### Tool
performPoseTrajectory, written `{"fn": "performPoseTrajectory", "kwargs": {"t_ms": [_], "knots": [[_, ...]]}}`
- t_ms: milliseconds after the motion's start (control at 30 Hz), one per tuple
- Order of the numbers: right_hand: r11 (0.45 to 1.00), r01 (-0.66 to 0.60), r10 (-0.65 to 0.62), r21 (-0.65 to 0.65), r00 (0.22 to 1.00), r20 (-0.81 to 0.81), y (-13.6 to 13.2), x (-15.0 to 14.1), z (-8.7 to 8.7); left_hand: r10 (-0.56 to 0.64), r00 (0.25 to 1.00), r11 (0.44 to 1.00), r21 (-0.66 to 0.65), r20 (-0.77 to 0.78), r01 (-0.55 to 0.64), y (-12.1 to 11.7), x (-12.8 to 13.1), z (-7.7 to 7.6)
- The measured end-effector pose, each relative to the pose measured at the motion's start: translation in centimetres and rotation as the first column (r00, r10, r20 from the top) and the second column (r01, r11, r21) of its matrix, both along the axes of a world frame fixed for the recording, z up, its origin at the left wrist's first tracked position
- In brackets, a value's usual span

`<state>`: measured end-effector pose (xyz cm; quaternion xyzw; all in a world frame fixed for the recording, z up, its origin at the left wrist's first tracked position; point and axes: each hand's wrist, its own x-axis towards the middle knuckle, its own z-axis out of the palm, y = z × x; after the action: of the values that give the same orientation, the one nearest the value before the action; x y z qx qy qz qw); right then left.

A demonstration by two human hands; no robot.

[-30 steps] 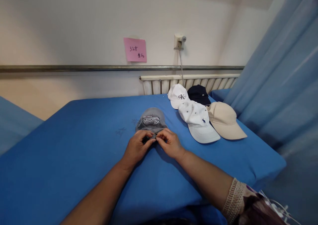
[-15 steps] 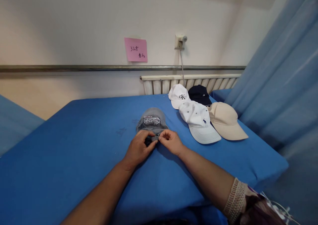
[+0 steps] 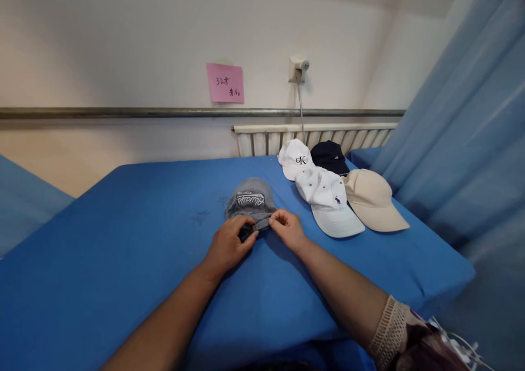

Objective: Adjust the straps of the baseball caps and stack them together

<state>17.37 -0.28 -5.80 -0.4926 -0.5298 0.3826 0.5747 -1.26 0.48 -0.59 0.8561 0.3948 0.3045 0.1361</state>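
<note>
A grey baseball cap (image 3: 251, 189) with white "Always" lettering lies on the blue-covered bed (image 3: 135, 240), its back edge towards me. My left hand (image 3: 230, 245) is closed on the near left part of the cap's rim, thumb and fingers around a dark portion of it. Between the two hands runs the cap's grey back strap (image 3: 261, 224). My right hand (image 3: 289, 231) pinches that strap's right end between thumb and fingertips. The buckle, if there is one, is hidden by my fingers.
At the right lie a white cap (image 3: 293, 155), a navy cap (image 3: 329, 155), a pale cap with a small horse emblem (image 3: 328, 196) and a beige cap (image 3: 371, 196). A radiator (image 3: 270, 141) stands behind; a blue curtain (image 3: 463, 125) hangs at the right.
My right hand has shifted slightly right, away from the left, and more of the strap shows between them. My left hand and the cap stay nearly still.
</note>
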Motion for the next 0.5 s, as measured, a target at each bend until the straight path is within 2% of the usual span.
{"fn": "performPoseTrajectory", "kwargs": {"t_ms": [133,267,367,500], "knots": [[0.999,0.04,-0.042,0.031,0.998,0.052,0.0,0.3,0.1,-0.046,0.999,0.998,-0.051,0.021,0.047,0.0,0.0,-0.2],[0.998,-0.034,0.025,0.05,0.985,0.171,-0.3,0.3,0.3,-0.123,0.992,0.987,-0.1,0.014,0.124,0.0,-0.2,-0.3],[0.997,-0.069,0.055,0.043,0.962,0.268,-0.4,0.3,0.1,-0.173,0.984,0.979,-0.116,-0.038,0.168,0.1,-0.6,0.0],[0.999,-0.039,0.032,0.015,0.946,0.322,-0.2,0.5,-0.1,-0.17,0.976,0.979,-0.137,-0.136,0.151,0.3,-1.0,0.5]]}}
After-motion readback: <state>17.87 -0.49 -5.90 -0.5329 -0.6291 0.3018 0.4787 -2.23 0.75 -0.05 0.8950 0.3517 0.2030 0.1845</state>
